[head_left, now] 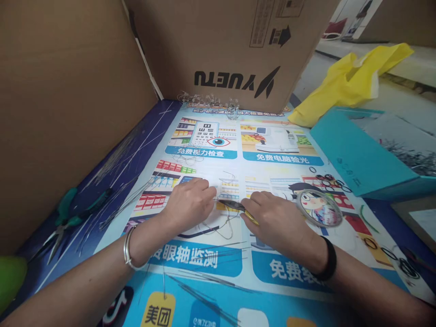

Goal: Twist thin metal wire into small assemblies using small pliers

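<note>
My right hand (272, 217) is closed around needle-nose pliers (233, 205) with yellow handles, their dark jaws pointing left. At the tip of those jaws, my left hand (190, 200) pinches a thin wire (227, 222), part of which curls in loops below the pliers. The fingers hide the wire's gripped end. Both hands work just above a printed poster sheet (243, 181). Close to my right wrist lies a clear round piece (319, 209), like a tape roll or dish. Several straight wires (211, 295) are spread below my hands.
Green-handled pliers (64, 218) rest at left beside more wires (116, 159). Cardboard walls (218, 45) stand behind and left. Small wire pieces (211, 101) are heaped at the back. On the right are a yellow bag (347, 86), a teal box (361, 154) and black rings (329, 177).
</note>
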Demonstrator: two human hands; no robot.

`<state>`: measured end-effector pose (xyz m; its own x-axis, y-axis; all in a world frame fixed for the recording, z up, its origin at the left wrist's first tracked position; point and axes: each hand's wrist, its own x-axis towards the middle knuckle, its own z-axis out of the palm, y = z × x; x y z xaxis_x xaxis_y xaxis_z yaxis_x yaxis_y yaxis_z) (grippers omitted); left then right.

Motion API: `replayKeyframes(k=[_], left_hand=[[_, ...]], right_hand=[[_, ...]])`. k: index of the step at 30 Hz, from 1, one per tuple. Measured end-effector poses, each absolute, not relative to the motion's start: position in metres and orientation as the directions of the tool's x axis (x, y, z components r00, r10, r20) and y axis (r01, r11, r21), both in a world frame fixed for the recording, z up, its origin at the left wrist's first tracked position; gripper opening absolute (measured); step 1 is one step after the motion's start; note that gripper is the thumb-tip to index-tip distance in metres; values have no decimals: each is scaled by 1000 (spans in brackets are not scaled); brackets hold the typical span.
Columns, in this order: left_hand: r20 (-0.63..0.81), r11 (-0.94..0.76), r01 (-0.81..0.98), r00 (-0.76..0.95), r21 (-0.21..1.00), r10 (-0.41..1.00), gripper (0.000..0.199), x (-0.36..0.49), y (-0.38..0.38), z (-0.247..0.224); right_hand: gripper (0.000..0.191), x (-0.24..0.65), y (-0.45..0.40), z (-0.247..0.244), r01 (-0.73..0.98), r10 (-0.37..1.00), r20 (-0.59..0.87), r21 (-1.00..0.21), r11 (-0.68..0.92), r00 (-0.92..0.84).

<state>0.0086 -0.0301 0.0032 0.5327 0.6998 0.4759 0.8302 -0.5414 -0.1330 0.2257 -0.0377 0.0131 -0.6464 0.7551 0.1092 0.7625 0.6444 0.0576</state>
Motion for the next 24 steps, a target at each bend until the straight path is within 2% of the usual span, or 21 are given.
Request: replayKeyframes(k=[4,7,16,19,24], left_hand=[[476,-558,821,541,-121,693,20,8,-31,1],[474,-563,825,519,-59,711,21,8,-32,-5],[453,-543,744,359,389,816,17,5,-32,-12],[459,-548,715,349,433,817,16,5,-32,-11],[445,-532,732,343,426,827,15,2,-33,-10]], right_hand=[[18,226,-37,12,761,752,118,57,647,-648],[18,226,-36,12,762,754,111,53,646,-647],[19,226,-35,15,770,769,50,22,638,-638],[20,226,-34,15,772,771,38,17,635,-635],[21,226,-34,17,793,793,28,-8,609,-609]])
